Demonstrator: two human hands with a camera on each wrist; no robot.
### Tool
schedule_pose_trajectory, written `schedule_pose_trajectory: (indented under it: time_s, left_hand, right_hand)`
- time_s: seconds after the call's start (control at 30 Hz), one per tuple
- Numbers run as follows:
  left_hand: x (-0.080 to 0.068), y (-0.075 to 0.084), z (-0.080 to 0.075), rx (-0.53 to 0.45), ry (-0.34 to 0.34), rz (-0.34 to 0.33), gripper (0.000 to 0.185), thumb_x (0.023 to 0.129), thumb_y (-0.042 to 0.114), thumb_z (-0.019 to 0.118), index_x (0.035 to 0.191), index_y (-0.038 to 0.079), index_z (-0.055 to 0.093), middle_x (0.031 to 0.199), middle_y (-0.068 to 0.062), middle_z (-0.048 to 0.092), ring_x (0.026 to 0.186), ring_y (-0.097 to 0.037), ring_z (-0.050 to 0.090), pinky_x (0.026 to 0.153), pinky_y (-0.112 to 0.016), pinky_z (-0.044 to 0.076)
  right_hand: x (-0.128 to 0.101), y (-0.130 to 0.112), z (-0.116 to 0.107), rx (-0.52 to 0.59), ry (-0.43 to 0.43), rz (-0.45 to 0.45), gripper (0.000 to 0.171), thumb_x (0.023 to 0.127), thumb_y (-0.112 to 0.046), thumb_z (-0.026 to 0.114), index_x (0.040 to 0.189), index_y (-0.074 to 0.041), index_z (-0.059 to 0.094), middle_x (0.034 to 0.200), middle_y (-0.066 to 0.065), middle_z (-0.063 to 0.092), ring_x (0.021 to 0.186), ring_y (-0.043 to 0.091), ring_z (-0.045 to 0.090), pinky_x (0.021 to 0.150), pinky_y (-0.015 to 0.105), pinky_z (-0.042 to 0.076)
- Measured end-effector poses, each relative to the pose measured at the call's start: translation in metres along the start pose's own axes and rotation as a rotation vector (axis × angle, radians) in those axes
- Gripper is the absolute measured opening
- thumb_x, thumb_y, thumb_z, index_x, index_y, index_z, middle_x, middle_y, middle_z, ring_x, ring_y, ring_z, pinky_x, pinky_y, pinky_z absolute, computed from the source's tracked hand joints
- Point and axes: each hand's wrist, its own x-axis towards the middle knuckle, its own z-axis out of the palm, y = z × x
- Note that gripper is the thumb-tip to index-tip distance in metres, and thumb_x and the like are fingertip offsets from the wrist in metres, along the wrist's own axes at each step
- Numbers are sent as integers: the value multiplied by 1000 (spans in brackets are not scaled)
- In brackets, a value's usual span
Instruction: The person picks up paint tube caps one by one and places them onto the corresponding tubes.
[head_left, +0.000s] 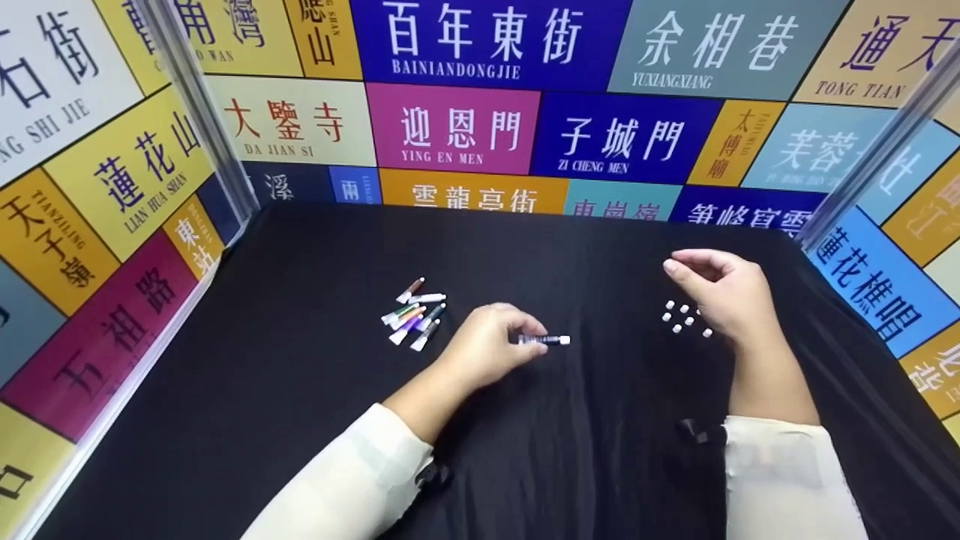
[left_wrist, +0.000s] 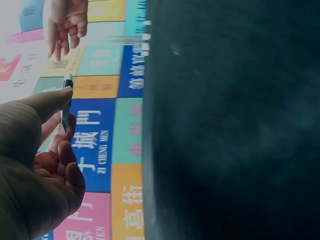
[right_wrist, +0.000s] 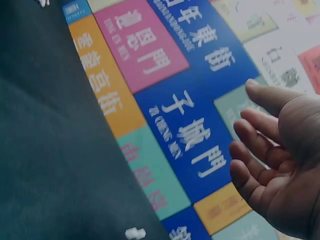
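Observation:
My left hand (head_left: 487,341) pinches a small paint tube (head_left: 553,340) between thumb and fingers. The tube has a dark body and a white cap end pointing right; in the left wrist view the same tube (left_wrist: 67,95) stands nearly upright on the image. Over on the right, my right hand (head_left: 724,292) hovers with relaxed, slightly bent fingers. Nothing shows between thumb and fingers in the right wrist view, where the hand (right_wrist: 275,160) looks loose. Just beside and below it lie several small white caps (head_left: 689,321), some partly hidden by the hand.
A loose pile of several small paint tubes (head_left: 409,321) in different colours lies left of my left hand. Black cloth (head_left: 300,420) covers the table. Panels with printed street names (head_left: 457,127) stand around its back and sides.

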Motion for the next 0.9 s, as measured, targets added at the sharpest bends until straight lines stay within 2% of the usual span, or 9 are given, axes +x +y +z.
schedule_pose_trajectory:
  time_s: [0.13, 0.27, 0.43, 0.53, 0.67, 0.9]
  left_hand:
    - [-1, -4, 4, 20, -44, -12, 13, 89, 23, 87, 100, 17, 86, 95, -4, 79, 94, -21, 69, 88, -34, 55]
    - [2, -8, 9, 28, -95, -31, 13, 89, 25, 87, 99, 18, 86, 96, -2, 80, 96, -19, 69, 91, -33, 54]
    - [6, -10, 15, 18, -159, -78, 11, 89, 25, 87, 98, 19, 86, 87, 4, 79, 84, -10, 65, 82, -24, 52]
    - [6, -10, 19, 13, -190, -105, 11, 89, 25, 88, 99, 20, 86, 84, 7, 79, 77, -3, 59, 77, -21, 49]
    - [6, -10, 23, 19, -225, -126, 12, 89, 24, 88, 99, 19, 86, 86, 7, 80, 77, -1, 57, 77, -20, 48]
    - [6, -12, 27, 32, -263, -148, 11, 88, 23, 88, 98, 20, 86, 85, 7, 80, 76, -2, 57, 78, -21, 49]
  right_hand:
    - [6, 19, -3, -31, -59, 78, 58, 92, -58, 79, 129, -13, 77, 92, -32, 69, 87, -5, 66, 71, 14, 54]
    - [11, 38, -5, -16, -121, 134, 58, 94, -54, 79, 132, -11, 74, 92, -33, 69, 85, -3, 65, 73, 16, 56]
    - [15, 60, -10, 41, -172, 191, 55, 95, -44, 80, 135, -8, 71, 90, -36, 70, 84, -4, 65, 74, 19, 58]
    - [16, 73, -15, 79, -194, 247, 49, 95, -42, 82, 133, -12, 72, 90, -35, 70, 84, -4, 65, 74, 20, 57]
    - [14, 90, -21, 103, -238, 338, 43, 94, -43, 82, 130, -20, 72, 89, -32, 71, 85, -1, 66, 76, 23, 58]
    - [11, 112, -24, 142, -302, 398, 68, 95, -47, 81, 146, -7, 62, 91, -30, 72, 93, -2, 70, 82, 26, 60]
